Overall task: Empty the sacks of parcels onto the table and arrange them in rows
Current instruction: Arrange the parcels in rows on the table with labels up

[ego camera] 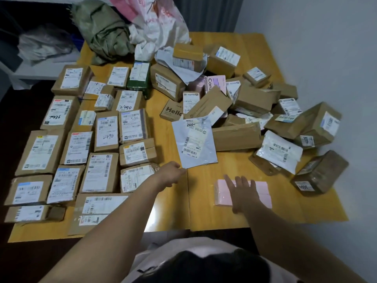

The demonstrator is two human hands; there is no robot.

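My left hand (169, 174) pinches the near left corner of a flat grey mailer bag (193, 142) lying mid-table. My right hand (242, 190) rests with straight, spread fingers on top of a pink box (261, 193) near the front edge. Several brown labelled parcels (81, 146) lie in rows across the left half of the yellow table (204, 217). A loose heap of brown boxes and mailers (240, 103) covers the right and far side. Two sacks sit at the back: a crumpled green sack (104, 31) and a white-and-pink sack (161, 23).
A white wall runs along the table's right side. A brown box (320, 172) sits near the right edge. A white shelf with a grey bag (42, 43) stands beyond the back left corner. Bare tabletop shows along the front between my arms.
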